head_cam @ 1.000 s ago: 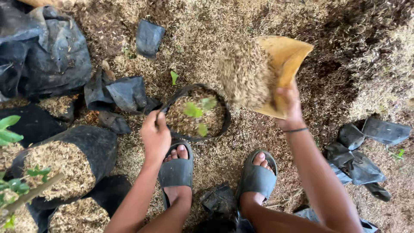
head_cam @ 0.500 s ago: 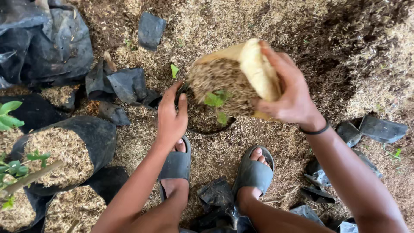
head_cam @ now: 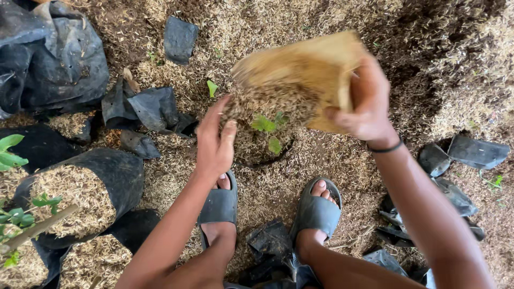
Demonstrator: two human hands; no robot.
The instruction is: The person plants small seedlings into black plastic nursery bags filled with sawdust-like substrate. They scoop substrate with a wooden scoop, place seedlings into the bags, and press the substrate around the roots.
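Tipping husks from tan scoop gripped in my right hand; open left hand beside it shields green seedling — I'd pour slowly.

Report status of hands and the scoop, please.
Right hand tips scoop, husk falling on seedling. Left hand open at bag. Nothing in between.

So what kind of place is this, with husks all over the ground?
Most likely a plant nursery outdoors. Black grow bags stand filled with husk mix, a small seedling sits in one, and the right hand tips a tan scoop of husks over it.
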